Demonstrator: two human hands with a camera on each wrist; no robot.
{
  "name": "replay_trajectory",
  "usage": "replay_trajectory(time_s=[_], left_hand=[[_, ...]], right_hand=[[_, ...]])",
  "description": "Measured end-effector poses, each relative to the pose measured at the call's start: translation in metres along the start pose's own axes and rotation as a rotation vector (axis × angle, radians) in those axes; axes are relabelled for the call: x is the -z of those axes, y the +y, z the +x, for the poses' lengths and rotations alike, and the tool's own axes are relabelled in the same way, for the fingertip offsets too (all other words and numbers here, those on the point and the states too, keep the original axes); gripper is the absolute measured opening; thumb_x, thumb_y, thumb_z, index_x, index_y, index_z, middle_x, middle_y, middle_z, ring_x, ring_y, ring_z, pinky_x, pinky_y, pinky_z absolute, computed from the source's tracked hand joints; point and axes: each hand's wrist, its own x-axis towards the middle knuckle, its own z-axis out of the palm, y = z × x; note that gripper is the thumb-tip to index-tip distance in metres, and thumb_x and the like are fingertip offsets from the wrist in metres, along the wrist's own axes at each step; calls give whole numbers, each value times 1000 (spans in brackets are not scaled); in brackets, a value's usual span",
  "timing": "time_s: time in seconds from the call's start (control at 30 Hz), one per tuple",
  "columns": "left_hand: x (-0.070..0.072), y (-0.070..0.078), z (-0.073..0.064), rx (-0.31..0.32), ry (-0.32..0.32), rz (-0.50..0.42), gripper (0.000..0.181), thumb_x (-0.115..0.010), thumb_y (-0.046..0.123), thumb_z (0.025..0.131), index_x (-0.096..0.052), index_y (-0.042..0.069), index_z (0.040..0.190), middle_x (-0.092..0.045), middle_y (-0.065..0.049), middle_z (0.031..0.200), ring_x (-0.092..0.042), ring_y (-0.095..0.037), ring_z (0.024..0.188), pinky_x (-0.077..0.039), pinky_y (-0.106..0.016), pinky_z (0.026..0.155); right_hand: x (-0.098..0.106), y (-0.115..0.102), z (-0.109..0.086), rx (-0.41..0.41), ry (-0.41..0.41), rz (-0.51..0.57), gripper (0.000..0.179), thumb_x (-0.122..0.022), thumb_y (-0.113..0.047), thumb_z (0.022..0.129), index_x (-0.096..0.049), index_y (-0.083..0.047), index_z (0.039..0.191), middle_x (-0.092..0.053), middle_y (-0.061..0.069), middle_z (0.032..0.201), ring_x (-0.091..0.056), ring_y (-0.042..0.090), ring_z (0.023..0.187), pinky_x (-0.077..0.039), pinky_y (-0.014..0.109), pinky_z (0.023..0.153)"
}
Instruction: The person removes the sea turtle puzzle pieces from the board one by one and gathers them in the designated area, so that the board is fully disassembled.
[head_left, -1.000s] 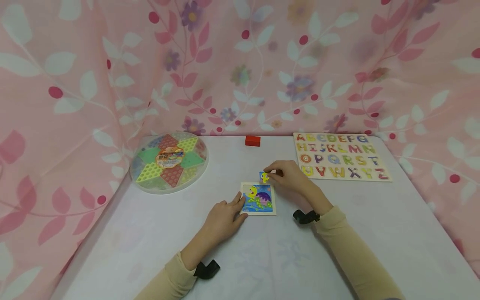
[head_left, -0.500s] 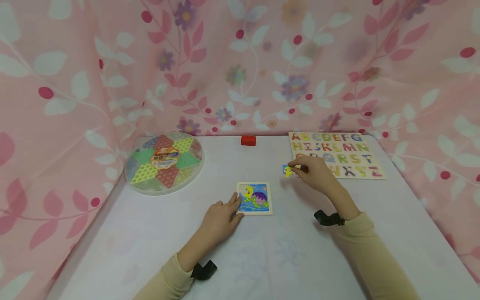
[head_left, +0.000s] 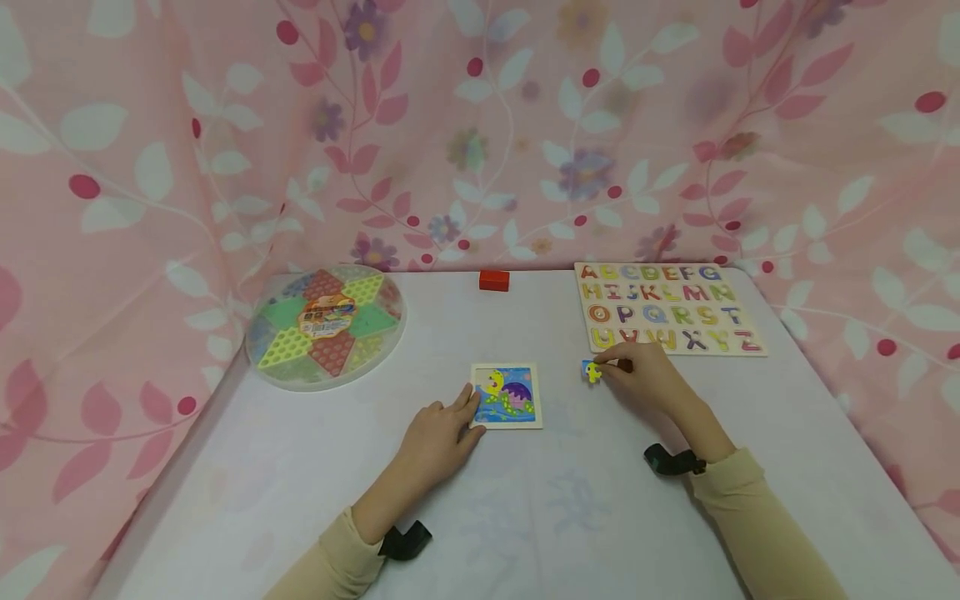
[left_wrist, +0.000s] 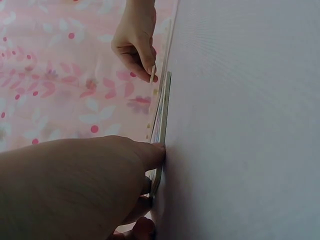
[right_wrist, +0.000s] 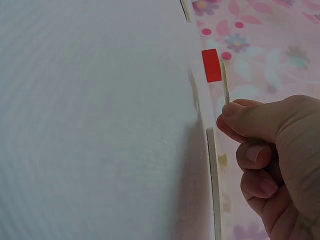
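Note:
A small square turtle jigsaw puzzle (head_left: 512, 398) in a pale wooden frame lies mid-table, with bare wood showing at its upper left. My left hand (head_left: 437, 442) holds the frame's left side, thumb at the near left corner and index finger along the left edge. Off to the right, my right hand (head_left: 647, 375) pinches a blue and yellow puzzle piece (head_left: 591, 372) between thumb and index finger. The piece (right_wrist: 226, 85) appears edge-on in the right wrist view, above the tabletop, while the other fingers curl inward.
A round Chinese checkers set (head_left: 327, 327) lies at the back left. Near the back edge sits a red block (head_left: 494, 281). An alphabet puzzle board (head_left: 670, 310) lies at the back right, just beyond my right hand. Floral curtains (head_left: 480, 133) enclose the table.
My right hand has carried the puzzle piece from just above the turtle puzzle out to the right, then slightly nearer. My left hand stays at the frame; the view has shifted slightly.

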Motion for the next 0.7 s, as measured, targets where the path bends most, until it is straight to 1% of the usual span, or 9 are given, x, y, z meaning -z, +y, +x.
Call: replay_trajectory(time_s=[0.13,0.33,0.47,0.6,0.7], left_hand=[[0,-1,-1,4,-3,-1,55,-70,35,103,-62,5,149,-58,-14,153,-61,-30,76,-51,-45,75],[0,-1,0,5,-9,0,55,-70,35,103,-61,6,149,-58,-14,153,-60,-28,74,-50,-43,74],[0,-1,0,9,-8,-2,55,-70,35,103,-62,6,149,-58,-13,153,-59,-26,74,-50,-42,74],[0,-1,0,13,-6,-7,55,-71,35,102,-62,6,149,-58,-13,153,-60,-27,76,-51,-42,75],[0,-1,1,14,-6,-9,55,-71,34,102,-62,6,149,-58,-13,154,-61,-28,77,-51,-43,76]], right_hand=[[-5,4,-1,15,19,28,14,-82,1,90,-85,-9,100,-80,5,96,-54,10,72,-45,25,65],[-11,7,-2,12,5,70,14,-82,-1,92,-86,-12,100,-81,2,99,-61,11,79,-49,25,69],[-14,8,-2,25,1,74,14,-81,-2,92,-85,-13,100,-81,1,100,-66,12,83,-52,25,72],[-17,10,-1,39,15,71,16,-81,-1,92,-85,-13,100,-81,0,100,-70,13,88,-54,25,75],[-18,11,-1,50,19,73,16,-82,1,91,-85,-12,100,-81,2,102,-72,16,92,-56,28,77]])
